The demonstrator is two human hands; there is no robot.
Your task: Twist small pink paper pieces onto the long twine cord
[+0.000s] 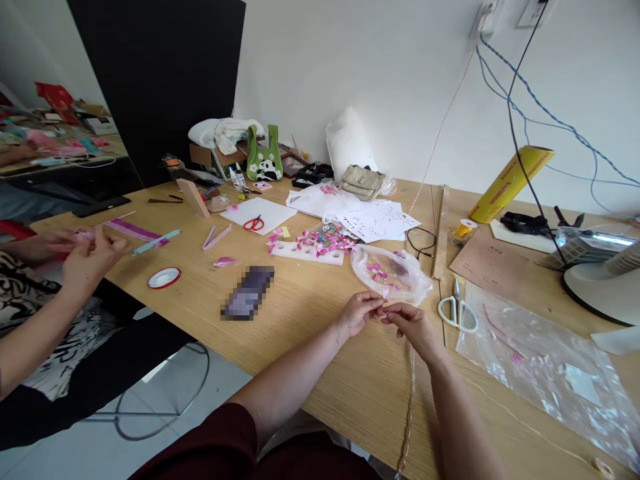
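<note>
My left hand (361,311) and my right hand (411,325) meet over the wooden table (310,333), fingertips pinched together on a small pink piece (385,293) too small to name. A thin braided cord (411,393) runs from my hands down toward the table's near edge. Just beyond my fingers lies a clear plastic bag (393,270) holding several pink pieces.
White-handled scissors (457,310) lie to the right beside a large clear bag (545,363). A white holed tray (310,250) with pink bits, red scissors (254,223), a tape roll (164,277) and a dark blurred object (249,292) lie further left. Another person's hands (93,250) work at the left edge.
</note>
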